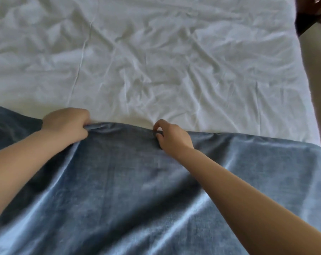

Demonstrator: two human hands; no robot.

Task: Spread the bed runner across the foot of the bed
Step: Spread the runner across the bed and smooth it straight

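Both the left hand (66, 124) and the right hand (171, 135) pinch the far edge of the bed runner (119, 181). The step in hand looks like positioning; next it probably needs an even pull to flatten the folds.

A white sheet (156, 61) fills the upper part of the view, heavily creased, with one long crease running down its left half. To its right lies a strip of beige floor (319, 89). A dark object (307, 17) occupies the upper right corner, blurred and cut off by the frame; its identity cannot be determined.
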